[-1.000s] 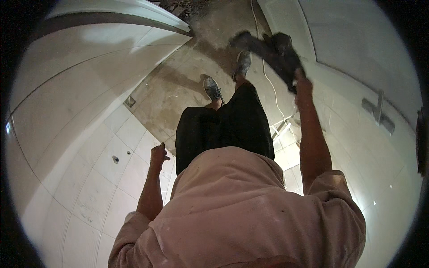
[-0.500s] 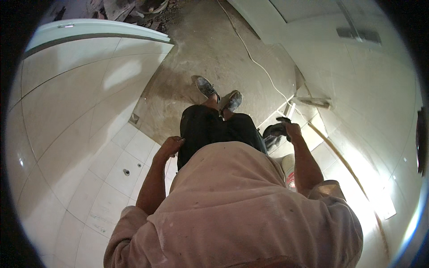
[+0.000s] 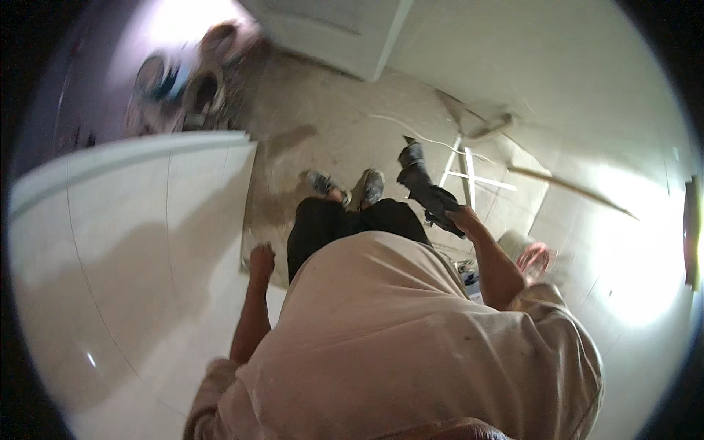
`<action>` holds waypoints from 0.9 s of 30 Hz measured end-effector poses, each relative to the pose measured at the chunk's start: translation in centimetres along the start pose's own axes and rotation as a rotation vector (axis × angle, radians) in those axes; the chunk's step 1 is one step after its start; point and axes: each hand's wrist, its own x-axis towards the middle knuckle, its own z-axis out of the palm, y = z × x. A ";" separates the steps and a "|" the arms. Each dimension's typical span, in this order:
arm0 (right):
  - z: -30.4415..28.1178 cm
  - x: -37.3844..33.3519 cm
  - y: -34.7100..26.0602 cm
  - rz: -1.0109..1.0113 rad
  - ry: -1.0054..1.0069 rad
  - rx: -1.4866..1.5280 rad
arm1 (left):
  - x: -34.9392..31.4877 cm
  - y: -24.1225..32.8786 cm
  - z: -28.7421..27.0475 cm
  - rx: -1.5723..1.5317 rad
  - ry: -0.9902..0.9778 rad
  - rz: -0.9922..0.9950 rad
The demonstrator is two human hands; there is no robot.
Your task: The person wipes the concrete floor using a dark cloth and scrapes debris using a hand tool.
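My right hand (image 3: pixel 462 218) is closed around the rear end of a long, dark power tool (image 3: pixel 419 180), which looks like a drill or grinder. The tool slants forward past my right knee, its narrow tip pointing to the far side; blur hides its exact kind. By my left thigh hangs my left hand (image 3: pixel 262 260), its fingers curled in a loose fist with nothing visible in it. That hand is beside the pale tiled wall and apart from it.
A white frame of thin strips (image 3: pixel 469 176) lies right of the tool, near a wooden strip (image 3: pixel 572 189). A bucket with something red (image 3: pixel 534 257) stands beside my right forearm. A pale cable (image 3: pixel 425 133) crosses the floor. Several round containers (image 3: pixel 204 92) stand beyond the left wall's end.
I have turned and moved forward, with the feet now side by side. The tool has swung out ahead of my right hand. My left hand has come away from my thigh.
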 end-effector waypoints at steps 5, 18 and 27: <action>-0.3 -3.1 -3.5 -0.109 0.136 0.230 | 0.7 4.5 -3.9 -0.006 -0.170 0.149; 15.7 -14.0 -19.8 -0.552 0.054 0.900 | 3.7 27.6 -2.7 -0.578 -0.811 -0.112; 28.8 -13.6 -14.6 -0.338 0.364 0.941 | 16.7 15.4 -1.0 -0.367 -0.745 -0.261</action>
